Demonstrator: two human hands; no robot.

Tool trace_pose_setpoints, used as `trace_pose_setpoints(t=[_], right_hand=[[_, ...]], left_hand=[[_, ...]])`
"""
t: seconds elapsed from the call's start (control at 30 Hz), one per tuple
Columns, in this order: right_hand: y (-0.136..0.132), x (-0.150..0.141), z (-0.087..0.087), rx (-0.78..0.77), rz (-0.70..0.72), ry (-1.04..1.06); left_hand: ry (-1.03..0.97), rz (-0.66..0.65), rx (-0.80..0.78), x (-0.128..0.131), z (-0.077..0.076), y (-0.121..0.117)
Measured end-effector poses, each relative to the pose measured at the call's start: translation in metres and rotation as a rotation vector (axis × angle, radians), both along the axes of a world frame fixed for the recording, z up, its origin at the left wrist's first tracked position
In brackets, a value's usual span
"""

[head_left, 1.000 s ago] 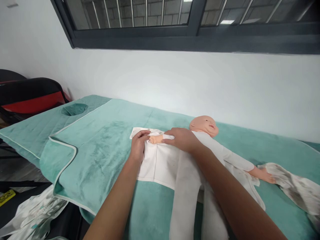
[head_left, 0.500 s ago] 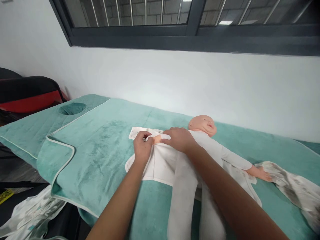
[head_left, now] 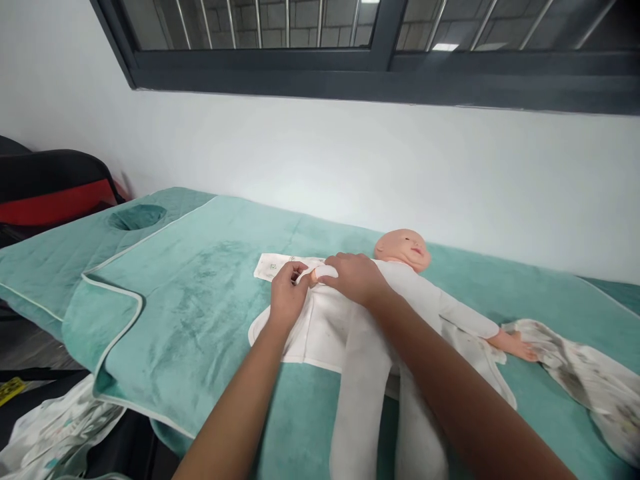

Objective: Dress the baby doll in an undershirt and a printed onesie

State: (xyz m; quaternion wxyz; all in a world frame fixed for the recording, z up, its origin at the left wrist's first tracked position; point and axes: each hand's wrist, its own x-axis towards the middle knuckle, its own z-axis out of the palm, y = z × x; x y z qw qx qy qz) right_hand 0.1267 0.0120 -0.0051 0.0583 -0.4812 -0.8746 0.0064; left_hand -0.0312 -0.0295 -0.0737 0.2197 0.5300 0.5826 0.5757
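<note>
Doll (head_left: 413,283) with pink plastic head and hands and long white fabric body, laid face-up on a padded bed (head_left: 195,287) with teal plush cover and pale piping; head toward the white wall, face turned right, legs toward the viewer.

Garment (head_left: 325,333) of thin white cloth, spread flat beneath the doll, small printed marks on its upper strip.

Left hand (head_left: 289,293): forearm reaching up and slightly right, wrist near straight, fingers curled; grip closed, thumb and fingertips pinching a fold of white cloth at the doll's left-hand-side wrist.

Right hand (head_left: 356,277): forearm slanting up and left across the doll's legs and torso, palm down; grip closed round the same doll arm, thumb on the near side, fingers over the top.

Cloth (head_left: 585,377), crumpled, white, faintly patterned, touching the doll's other hand.
</note>
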Motion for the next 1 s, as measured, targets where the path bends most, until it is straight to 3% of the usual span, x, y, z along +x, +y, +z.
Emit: trace_pose_setpoints(t=[0.1, 0.2, 0.3, 0.37, 0.43, 0.53, 0.67, 0.83, 1.0], right_hand=[[-0.003, 0.005, 0.005, -0.034, 0.025, 0.131], [-0.015, 0.024, 0.016, 0.02, -0.095, 0.443], [-0.031, 0.066, 0.021, 0.176, -0.422, 0.635], [-0.04, 0.1, 0.019, 0.181, -0.68, 0.55], [-0.046, 0.131, 0.012, 0.053, -0.81, 0.382], [-0.051, 0.161, 0.0, -0.132, -0.78, 0.208], [-0.05, 0.173, -0.013, -0.228, -0.702, 0.209], [-0.051, 0.174, -0.021, -0.218, -0.642, 0.272], [-0.058, 0.158, -0.011, -0.196, -0.631, 0.409]], left_hand=[[0.043, -0.001, -0.036, -0.001, -0.002, 0.002], [0.154, 0.059, -0.094, 0.0, -0.004, 0.004], [0.324, 0.1, -0.125, 0.002, -0.006, 0.003], [0.416, 0.118, -0.117, 0.005, -0.006, 0.001], [0.47, 0.134, -0.106, 0.007, -0.006, 0.0], [0.514, 0.155, -0.081, 0.009, -0.008, -0.002], [0.541, 0.196, -0.041, 0.01, -0.009, -0.003], [0.558, 0.241, -0.074, 0.014, -0.006, -0.006], [0.64, 0.351, -0.103, 0.02, -0.008, -0.011]])
